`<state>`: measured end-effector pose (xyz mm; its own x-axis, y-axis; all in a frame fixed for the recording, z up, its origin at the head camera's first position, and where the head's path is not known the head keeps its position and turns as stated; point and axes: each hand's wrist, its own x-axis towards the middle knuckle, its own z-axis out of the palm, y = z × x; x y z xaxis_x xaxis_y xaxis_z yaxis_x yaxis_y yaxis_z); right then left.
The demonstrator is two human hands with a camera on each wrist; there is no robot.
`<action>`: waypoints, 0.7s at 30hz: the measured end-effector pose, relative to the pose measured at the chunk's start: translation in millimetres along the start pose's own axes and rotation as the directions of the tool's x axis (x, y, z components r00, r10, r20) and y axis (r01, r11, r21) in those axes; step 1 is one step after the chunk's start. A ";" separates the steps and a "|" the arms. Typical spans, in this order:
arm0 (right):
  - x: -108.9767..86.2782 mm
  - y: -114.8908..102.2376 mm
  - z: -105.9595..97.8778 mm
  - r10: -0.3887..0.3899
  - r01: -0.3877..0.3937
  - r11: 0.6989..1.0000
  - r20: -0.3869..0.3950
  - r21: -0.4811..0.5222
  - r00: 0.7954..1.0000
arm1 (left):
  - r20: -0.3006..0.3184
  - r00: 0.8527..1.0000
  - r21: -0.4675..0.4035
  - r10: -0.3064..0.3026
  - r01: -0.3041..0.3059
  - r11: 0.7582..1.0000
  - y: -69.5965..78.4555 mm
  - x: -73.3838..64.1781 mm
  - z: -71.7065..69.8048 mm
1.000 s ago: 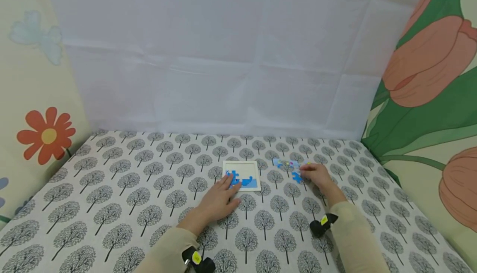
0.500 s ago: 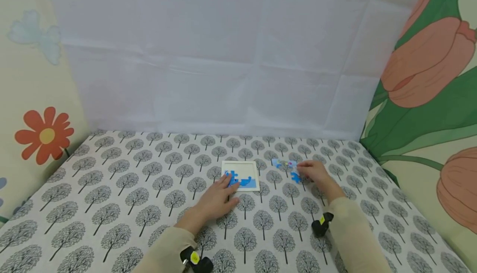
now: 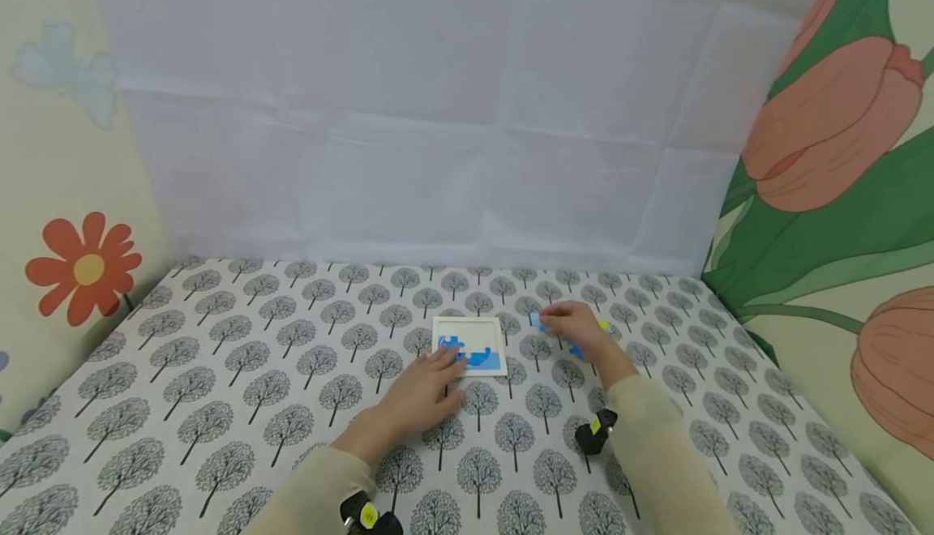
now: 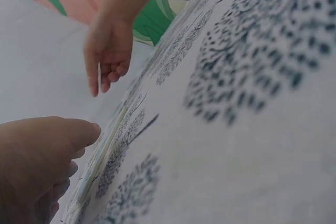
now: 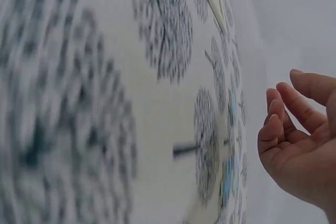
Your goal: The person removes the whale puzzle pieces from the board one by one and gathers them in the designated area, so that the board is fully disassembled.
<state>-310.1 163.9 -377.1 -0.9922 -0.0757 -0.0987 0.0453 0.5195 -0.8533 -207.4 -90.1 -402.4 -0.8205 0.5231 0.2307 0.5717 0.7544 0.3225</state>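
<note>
A square white-framed puzzle board (image 3: 469, 321) lies on the table, its lower part filled with blue puzzle pieces (image 3: 477, 357). My left hand (image 3: 423, 393) rests its straight fingertips on the board's lower left corner. To the right, my right hand (image 3: 576, 326) is over a group of loose pieces, with thumb and fingers loosely bent and a gap between them in the right wrist view. A light blue puzzle piece (image 3: 536, 321) shows at its fingertips, a darker blue puzzle piece (image 3: 576, 349) below the hand, and a yellow bit (image 3: 603, 324) beyond it. The hand hides the others.
A white tablecloth (image 3: 292, 405) printed with dark trees covers the table. Behind it hangs a white curtain (image 3: 409, 113). Side walls carry painted flowers (image 3: 87, 269). A small black camera (image 3: 595, 431) sits at the right wrist, another camera (image 3: 370, 516) at the left.
My right hand has moved left across the loose pieces, uncovering the yellow bit on the right and covering the middle ones. The left hand stays on the board.
</note>
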 end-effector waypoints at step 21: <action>8.4 -34.3 70.9 -0.129 0.105 0.984 0.168 0.146 0.977 | 0.052 0.996 -0.029 0.074 -0.073 0.997 -2.3 -6.2 2.3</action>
<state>-311.8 85.1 -385.0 -0.9561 -0.2841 -0.0722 -0.0429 0.3791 -0.9244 -203.6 -94.2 -406.7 -0.7750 0.5975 0.2057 0.6296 0.7026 0.3315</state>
